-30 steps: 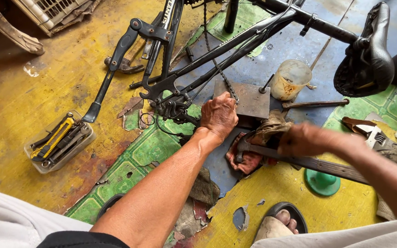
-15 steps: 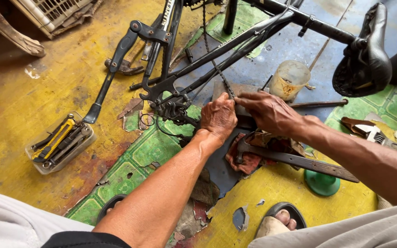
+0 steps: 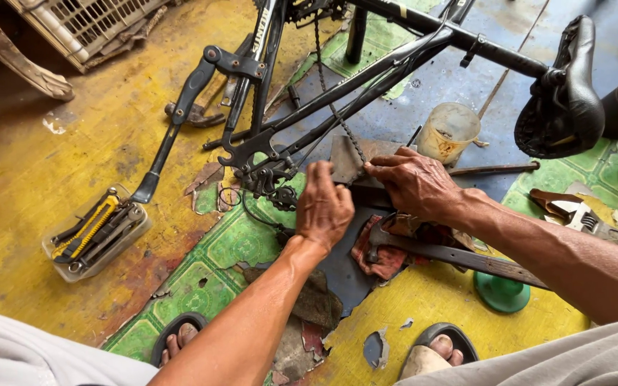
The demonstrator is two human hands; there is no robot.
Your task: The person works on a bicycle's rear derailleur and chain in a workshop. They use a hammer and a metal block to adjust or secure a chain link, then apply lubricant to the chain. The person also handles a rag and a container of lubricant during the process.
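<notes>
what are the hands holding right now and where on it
Both hands meet at the bicycle chain near its lower end: the right hand pinches it with its fingertips, and the left hand closes on it beside the derailleur.

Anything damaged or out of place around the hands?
Yes. The bicycle chain hangs slack off the frame, pinched by both the left hand and right hand. The floor covering is torn and peeling.

Clear tool tray (image 3: pixel 98 232), plastic cup (image 3: pixel 448 132), green lid (image 3: pixel 502 293)
</notes>
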